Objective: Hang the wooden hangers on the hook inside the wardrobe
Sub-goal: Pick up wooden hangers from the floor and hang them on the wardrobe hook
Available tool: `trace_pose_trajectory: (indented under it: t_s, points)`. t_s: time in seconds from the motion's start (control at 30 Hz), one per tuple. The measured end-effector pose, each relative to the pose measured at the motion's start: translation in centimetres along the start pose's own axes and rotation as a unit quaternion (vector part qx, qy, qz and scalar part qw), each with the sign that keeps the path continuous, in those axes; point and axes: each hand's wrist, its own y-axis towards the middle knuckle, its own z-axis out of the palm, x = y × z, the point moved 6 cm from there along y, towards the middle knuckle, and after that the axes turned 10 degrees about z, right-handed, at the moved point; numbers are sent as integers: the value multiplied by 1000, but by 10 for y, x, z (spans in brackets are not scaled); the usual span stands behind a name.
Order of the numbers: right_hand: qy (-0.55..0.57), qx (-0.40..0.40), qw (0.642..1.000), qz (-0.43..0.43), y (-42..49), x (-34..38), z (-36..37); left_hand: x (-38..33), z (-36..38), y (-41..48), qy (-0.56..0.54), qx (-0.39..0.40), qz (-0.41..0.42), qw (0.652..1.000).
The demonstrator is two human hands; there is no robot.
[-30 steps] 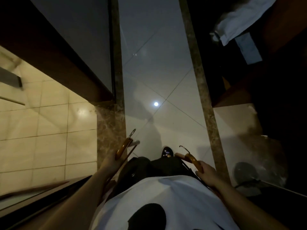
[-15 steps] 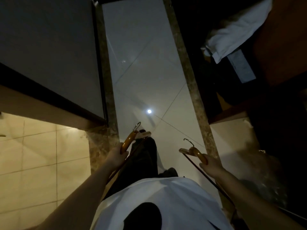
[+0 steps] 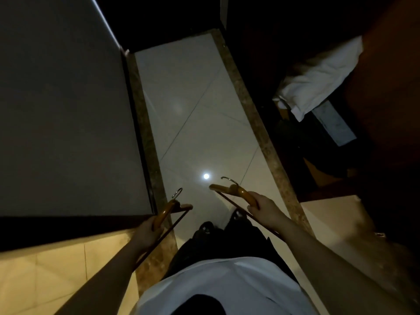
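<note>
— Left grip (image 3: 147,230) is curled round the wooden arm of the left hanger (image 3: 166,212). Right grip (image 3: 266,210) is curled round the arm of the right hanger (image 3: 238,192). One hanger each, nothing loose.

— Has the hold changed over the last second?

— No. Both grips clasp the same arms as before, and the wire loops (image 3: 177,192) point ahead of the knuckles. What changed is the place. The person has walked on along the floor (image 3: 193,110), and both grips now reach further out from the body.

— Where is the wardrobe?

— I take the dark opening ahead and to the right of the right grip for the wardrobe (image 3: 327,178). A white bundle (image 3: 318,80) lies in it. A second ago that bundle sat further ahead. It has drawn nearer, yet it is still well apart from the right hanger.

— And the hook inside?

— Too dark in there to tell.

— So how far along is the task?

— Still the carrying stage, I judge: neither hanger is hung. The next move calls for a turn to the right. The right hanger is on the wardrobe side and should go first. The left one, near the grey panel (image 3: 68,110), must cross over.
</note>
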Motion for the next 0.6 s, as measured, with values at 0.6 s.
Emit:
trace_pose_trajectory:
  t_s: [0.6]
  points:
    - [147, -86, 950, 263, 109, -91, -166, -248, -24, 218, 75, 63, 147, 984]
